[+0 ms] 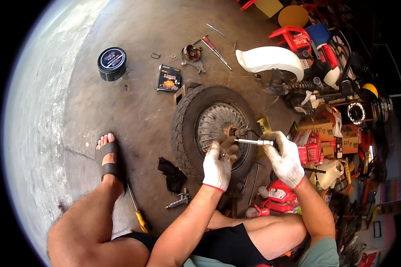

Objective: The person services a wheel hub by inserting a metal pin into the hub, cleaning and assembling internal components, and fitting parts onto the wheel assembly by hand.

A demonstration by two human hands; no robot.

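Note:
My right hand [283,158], in a white knit glove with a red cuff, is closed around one end of a slim silver metal tool [253,142]. The tool points left toward my left hand [218,162], gloved the same way. My left fingers are bent near the tool's tip; whether they hold something small is too unclear to tell. Behind both hands lies a wheel with a knobby black tyre [182,133] and a dirty spoked metal rim [214,122]. A rusty hub part with a coil [239,132] shows at its centre, partly hidden by my left fingers.
On the floor are a black round tub [112,64], a black box [168,78], a brake part [192,54], a red-handled screwdriver [216,52], a yellow-handled screwdriver [141,221], a black cloth [171,175] and an air gun [178,201]. A white fender [269,60] and red bottles [280,193] stand right.

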